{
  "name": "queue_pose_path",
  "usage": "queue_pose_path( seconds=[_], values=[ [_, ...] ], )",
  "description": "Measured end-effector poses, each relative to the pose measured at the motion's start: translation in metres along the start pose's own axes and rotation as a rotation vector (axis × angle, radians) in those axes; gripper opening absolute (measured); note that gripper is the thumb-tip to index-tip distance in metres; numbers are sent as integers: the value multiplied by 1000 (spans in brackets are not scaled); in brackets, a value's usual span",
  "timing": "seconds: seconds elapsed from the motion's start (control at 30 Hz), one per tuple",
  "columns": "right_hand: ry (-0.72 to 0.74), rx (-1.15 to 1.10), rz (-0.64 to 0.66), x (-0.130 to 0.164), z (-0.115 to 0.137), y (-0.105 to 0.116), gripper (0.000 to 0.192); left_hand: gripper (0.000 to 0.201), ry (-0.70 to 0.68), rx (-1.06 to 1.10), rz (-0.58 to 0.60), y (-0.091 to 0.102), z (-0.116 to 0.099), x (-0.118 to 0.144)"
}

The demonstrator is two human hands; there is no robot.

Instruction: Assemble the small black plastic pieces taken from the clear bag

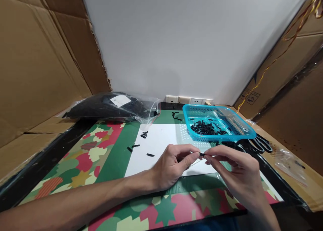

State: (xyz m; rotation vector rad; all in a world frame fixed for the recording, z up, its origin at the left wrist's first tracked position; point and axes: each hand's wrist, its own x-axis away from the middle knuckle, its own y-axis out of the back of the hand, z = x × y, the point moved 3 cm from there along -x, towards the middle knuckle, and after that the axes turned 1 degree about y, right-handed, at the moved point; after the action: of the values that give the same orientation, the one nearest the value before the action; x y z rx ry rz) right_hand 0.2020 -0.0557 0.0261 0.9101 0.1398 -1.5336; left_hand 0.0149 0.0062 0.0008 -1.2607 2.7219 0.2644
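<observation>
Both hands meet just in front of white sheet [161,140]: left hand [171,167] and right hand [234,170] pinched on small black piece [202,154]. Judged light, stiff, easily dropped; best gripped at ends.

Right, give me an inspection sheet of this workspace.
Surface: patterned mat with a white sheet on top.
Job's things: small black piece pinched between left hand and right hand; blue basket holding more black pieces.
Clutter: loose black bits on the sheet; plastic bag of black stuff; scissors; small clear bag.
Grippers: both hands' fingertips closed on the piece.
Cables: yellow wire down the right cardboard.
Surroundings: cardboard walls, white wall, wall sockets.
</observation>
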Motion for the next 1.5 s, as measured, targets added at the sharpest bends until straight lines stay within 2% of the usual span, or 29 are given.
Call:
queue_pose_path(
  seconds=[0.13, 0.23, 0.3, 0.37, 0.4, 0.53, 0.67, 0.8, 0.97, 1.1, 1.27, 1.5],
  values=[
    [50, 52, -35, -6, -3, 13, 15, 41, 48, 72, 14, -1, 1, -3],
    [110, 236, -207, -22, -14, 27, 9, 43, 110, 208, 9, 3, 4, -8],
    [105, 424, -269, -34, -20, 30, 7, 42, 176, 322, 28, 7, 7, -12],
    [67, 534, -226, -41, -20, 23, 11, 45, 215, 399, 54, 10, 9, -15],
    [73, 513, -178, -42, -17, 15, 13, 48, 234, 428, 52, 11, 10, -16],
    [162, 256, 96, -28, 9, -28, 16, 55, 287, 479, -16, 10, 14, -16],
    [193, 372, 133, -16, 18, -53, 14, 53, 221, 449, -83, 5, 13, -13],
    [195, 452, 190, -14, 11, -62, 20, 52, 232, 381, -97, 3, 13, -11],
    [184, 386, 112, -11, 8, -58, 21, 47, 227, 367, -114, 4, 12, -14],
    [191, 324, 1, -8, 5, -41, 16, 48, 243, 332, -139, 6, 13, -16],
    [190, 285, -111, -7, 1, -18, 18, 50, 243, 258, -11, 4, 16, -16],
    [99, 142, -130, -6, -3, -15, 17, 43, 139, 233, 37, 3, 9, -12]
  ],
)
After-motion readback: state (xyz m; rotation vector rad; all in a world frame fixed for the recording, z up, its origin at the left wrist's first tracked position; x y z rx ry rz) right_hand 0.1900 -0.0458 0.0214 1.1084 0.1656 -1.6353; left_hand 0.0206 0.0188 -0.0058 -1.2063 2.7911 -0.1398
